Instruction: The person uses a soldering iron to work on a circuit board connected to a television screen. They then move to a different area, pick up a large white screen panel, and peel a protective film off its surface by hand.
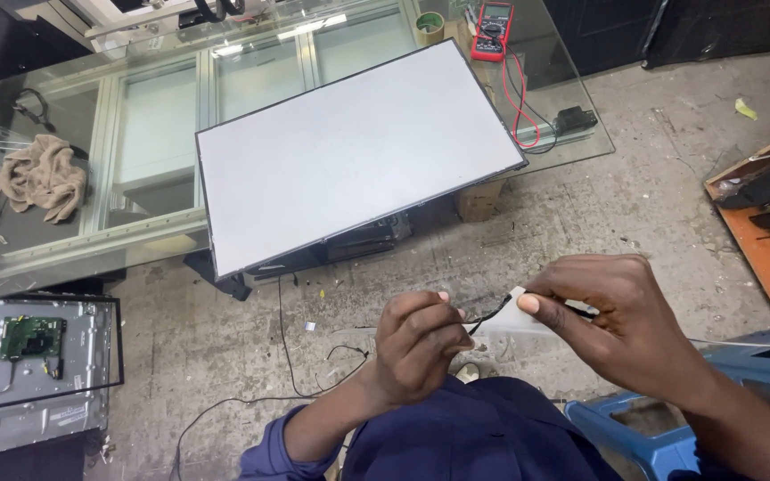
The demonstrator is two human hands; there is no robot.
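At lower centre of the frame, the left hand [416,343] and right hand [612,312] pinch a thin black wire [490,312] and what seems a white strip [514,316]; white panel [349,151] on glass surface [135,134] above.

A matt white panel [349,151] with a thin dark edge lies on a glossy glass desk [64,240] that mirrors window frames. Left of the panel sits a crumpled, rough beige cloth [42,178]. Below the panel the concrete floor [581,205] looks rough and dusty. Nearer, the fingers [443,307] pinch a thin black rubbery wire [489,312] and a translucent white plastic strip [514,316].
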